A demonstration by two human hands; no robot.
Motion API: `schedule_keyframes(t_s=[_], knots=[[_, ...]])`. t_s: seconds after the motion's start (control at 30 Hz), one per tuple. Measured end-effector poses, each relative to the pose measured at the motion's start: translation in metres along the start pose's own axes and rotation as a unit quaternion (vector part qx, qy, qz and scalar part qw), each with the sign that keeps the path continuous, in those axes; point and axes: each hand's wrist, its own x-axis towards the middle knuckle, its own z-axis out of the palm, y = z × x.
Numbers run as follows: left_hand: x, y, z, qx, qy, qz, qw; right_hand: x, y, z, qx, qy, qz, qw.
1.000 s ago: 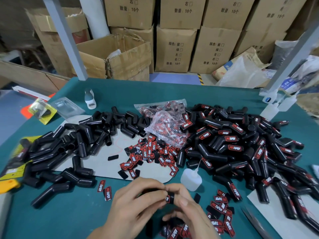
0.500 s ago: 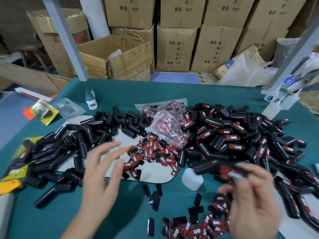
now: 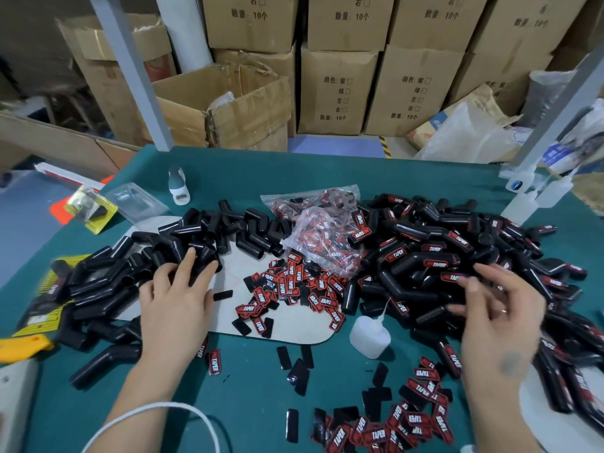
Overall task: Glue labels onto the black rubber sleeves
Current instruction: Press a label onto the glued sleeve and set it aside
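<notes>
The left hand [image 3: 178, 305] lies palm down with its fingers spread and straight, the fingertips [image 3: 190, 256] touching the near edge of the heap of plain black sleeves [image 3: 137, 266]; its grip is released and nothing is held. The right hand [image 3: 496, 322] hovers blurred, fingers loosely spread over the near side of the labelled sleeves [image 3: 434, 256]; its grip too looks released, with nothing in it. Between the two hands, on a pale board [image 3: 294, 328] on the green surface [image 3: 248, 387], lies a scatter of red and black labels [image 3: 294, 286]. Just left of the right hand's grip stands a small white glue bottle [image 3: 370, 336], its thin nozzle tilted towards the labelled heap. More labels [image 3: 392, 426] lie nearer the person, below the right wrist. Beyond the middle labels lies a clear bag of labels [image 3: 323, 233].
</notes>
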Motion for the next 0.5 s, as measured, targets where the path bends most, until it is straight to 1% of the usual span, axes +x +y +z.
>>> schedule_keyframes(t_s=[0.07, 0.1, 0.13, 0.17, 0.23, 0.3, 0.37, 0.43, 0.5], knots=[[0.001, 0.0, 0.003, 0.003, 0.015, -0.002, 1.0, -0.013, -0.013, -0.006, -0.013, 0.014, -0.088, 0.996], [0.002, -0.001, 0.004, 0.002, 0.016, -0.004, 1.0, -0.021, -0.018, -0.009, -0.016, 0.003, -0.12, 0.993], [0.002, -0.002, 0.005, 0.001, 0.02, -0.006, 1.0, -0.028, -0.023, -0.014, -0.022, -0.02, -0.133, 0.991], [0.001, -0.003, 0.005, 0.003, 0.023, -0.004, 1.0, -0.033, -0.028, -0.018, -0.032, -0.058, -0.123, 0.99], [0.001, -0.003, 0.006, 0.001, 0.034, 0.0, 0.999, -0.034, -0.032, -0.022, -0.081, -0.166, -0.054, 0.981], [0.002, -0.003, 0.007, -0.017, 0.051, -0.002, 0.999, -0.029, -0.032, -0.025, -0.155, -0.276, 0.018, 0.948], [0.003, -0.005, 0.006, -0.057, 0.06, -0.013, 0.996, -0.027, -0.025, -0.021, -0.205, -0.35, 0.052, 0.913], [0.004, -0.004, 0.004, -0.114, 0.063, -0.028, 0.991, -0.033, -0.017, -0.012, -0.265, -0.41, 0.042, 0.872], [0.002, 0.001, 0.003, -0.158, 0.051, -0.025, 0.986, -0.045, -0.005, -0.003, -0.35, -0.434, 0.0, 0.83]])
